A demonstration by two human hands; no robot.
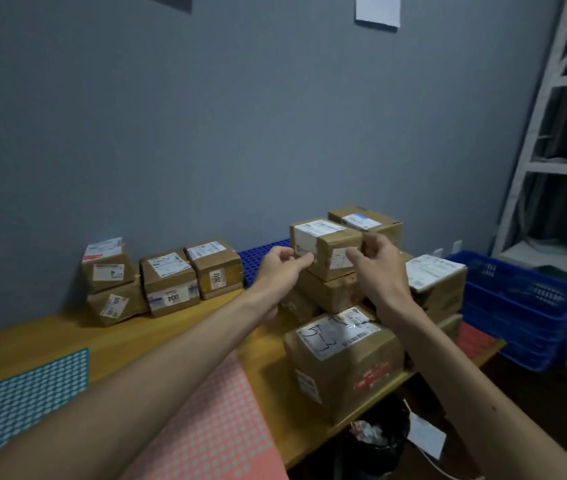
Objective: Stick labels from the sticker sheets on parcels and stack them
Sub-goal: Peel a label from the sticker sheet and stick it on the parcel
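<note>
Cardboard box [325, 245] tops the right stack [330, 294] at the far side of the table [202, 329]. Both my arms reach out: right hand [380, 265] grips its right corner, left hand [280, 270] curls at its near edge. Pinching anything? Can't tell.

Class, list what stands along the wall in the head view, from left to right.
Stack of two parcels, parcel marked 004, parcel marked 2017, blue grid mat, tall parcel stack, blue baskets.
</note>
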